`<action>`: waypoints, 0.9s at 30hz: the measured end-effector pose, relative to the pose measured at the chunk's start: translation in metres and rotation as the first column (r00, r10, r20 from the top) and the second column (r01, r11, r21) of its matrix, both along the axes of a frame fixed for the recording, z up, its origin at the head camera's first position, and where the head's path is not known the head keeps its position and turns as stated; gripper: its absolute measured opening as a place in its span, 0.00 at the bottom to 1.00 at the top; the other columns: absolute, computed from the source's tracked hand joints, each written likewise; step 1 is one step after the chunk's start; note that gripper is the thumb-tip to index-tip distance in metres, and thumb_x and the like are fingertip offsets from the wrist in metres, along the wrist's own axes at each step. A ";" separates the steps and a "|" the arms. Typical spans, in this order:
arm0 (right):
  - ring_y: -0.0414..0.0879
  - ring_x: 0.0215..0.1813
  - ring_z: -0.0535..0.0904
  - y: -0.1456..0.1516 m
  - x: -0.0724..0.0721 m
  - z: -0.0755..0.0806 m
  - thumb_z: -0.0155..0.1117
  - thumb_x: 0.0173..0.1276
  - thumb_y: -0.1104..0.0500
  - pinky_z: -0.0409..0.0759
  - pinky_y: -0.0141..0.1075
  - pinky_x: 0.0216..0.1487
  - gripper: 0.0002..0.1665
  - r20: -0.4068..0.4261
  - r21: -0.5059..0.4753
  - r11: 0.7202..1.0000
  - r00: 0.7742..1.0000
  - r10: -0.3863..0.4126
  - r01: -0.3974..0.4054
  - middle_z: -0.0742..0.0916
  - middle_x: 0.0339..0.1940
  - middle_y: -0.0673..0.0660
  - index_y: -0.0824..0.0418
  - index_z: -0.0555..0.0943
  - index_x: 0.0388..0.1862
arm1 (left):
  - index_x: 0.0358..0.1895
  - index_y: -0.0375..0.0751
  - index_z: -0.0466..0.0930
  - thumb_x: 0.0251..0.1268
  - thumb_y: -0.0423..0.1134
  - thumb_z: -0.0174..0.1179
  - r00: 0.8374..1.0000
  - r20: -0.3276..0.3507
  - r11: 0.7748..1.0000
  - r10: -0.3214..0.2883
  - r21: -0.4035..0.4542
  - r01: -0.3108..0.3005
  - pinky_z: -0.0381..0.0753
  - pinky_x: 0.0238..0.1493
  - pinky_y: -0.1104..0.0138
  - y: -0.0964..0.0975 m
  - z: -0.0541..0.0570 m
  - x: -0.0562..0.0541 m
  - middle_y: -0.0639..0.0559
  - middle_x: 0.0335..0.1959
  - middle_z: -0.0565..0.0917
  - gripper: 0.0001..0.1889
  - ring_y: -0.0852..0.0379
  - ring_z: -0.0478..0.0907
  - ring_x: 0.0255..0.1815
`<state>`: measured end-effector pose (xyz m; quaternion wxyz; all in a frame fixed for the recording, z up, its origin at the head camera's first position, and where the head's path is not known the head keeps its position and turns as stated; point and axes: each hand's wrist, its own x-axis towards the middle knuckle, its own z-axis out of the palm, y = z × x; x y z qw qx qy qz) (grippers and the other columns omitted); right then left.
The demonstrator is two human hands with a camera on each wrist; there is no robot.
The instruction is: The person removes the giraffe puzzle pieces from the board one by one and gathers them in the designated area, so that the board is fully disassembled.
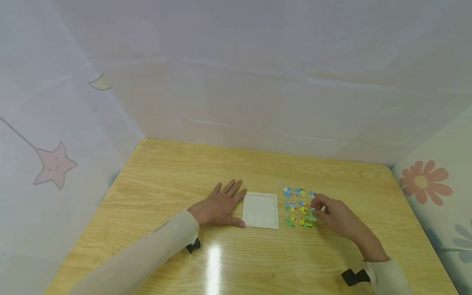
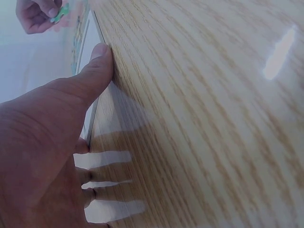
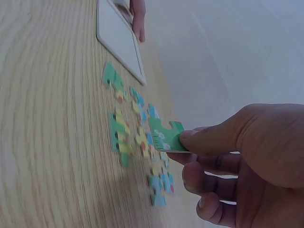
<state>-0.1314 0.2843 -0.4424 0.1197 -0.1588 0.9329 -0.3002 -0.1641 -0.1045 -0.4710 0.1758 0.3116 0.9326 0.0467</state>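
Observation:
My right hand (image 1: 336,217) pinches a green jigsaw piece (image 3: 161,137) with white flowers between thumb and fingers, held up over the wooden table. Beneath and beside it lie several colourful jigsaw pieces (image 1: 290,221) in loose rows, green, yellow and blue, with small gaps between them. A shallow white puzzle tray (image 1: 260,211) with a raised rim sits left of the pieces, with none in it. At the tray's left edge my left hand (image 1: 220,205) rests with fingers spread, its thumb (image 2: 100,59) right against the tray's side.
The wood-grain table (image 1: 177,176) has rounded far corners. Pale cloth walls stand at its back and sides, printed with a pink star (image 1: 55,165) and a red flower (image 1: 425,182). Black straps (image 1: 355,277) show at both wrists.

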 end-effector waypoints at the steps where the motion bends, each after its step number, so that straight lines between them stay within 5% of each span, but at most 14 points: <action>1: 0.36 0.28 0.72 0.004 0.000 0.000 0.62 0.82 0.59 0.74 0.32 0.28 0.07 0.000 0.002 1.000 1.000 -0.005 0.005 0.87 0.43 0.52 0.57 0.81 0.53 | 0.89 0.46 0.46 0.67 0.77 0.58 1.000 -0.001 1.000 0.000 -0.002 0.000 0.49 0.87 0.34 0.000 0.000 0.000 0.40 0.91 0.39 0.58 0.39 0.39 0.92; 11: 0.36 0.29 0.73 0.036 0.003 -0.012 0.63 0.80 0.62 0.77 0.32 0.28 0.05 0.062 -0.013 1.000 0.998 -0.023 0.023 0.87 0.41 0.54 0.59 0.81 0.52 | 0.89 0.46 0.46 0.67 0.77 0.58 1.000 0.002 1.000 -0.002 0.018 0.002 0.48 0.87 0.34 0.000 0.001 -0.001 0.40 0.91 0.39 0.58 0.40 0.38 0.92; 27: 0.36 0.38 0.78 0.041 0.006 -0.030 0.64 0.79 0.64 0.79 0.30 0.37 0.07 0.111 -0.037 0.999 0.994 -0.024 0.028 0.87 0.43 0.53 0.60 0.84 0.52 | 0.89 0.47 0.46 0.67 0.76 0.59 1.000 0.015 1.000 0.003 0.025 -0.003 0.47 0.87 0.34 -0.001 -0.002 -0.001 0.40 0.91 0.39 0.58 0.39 0.38 0.92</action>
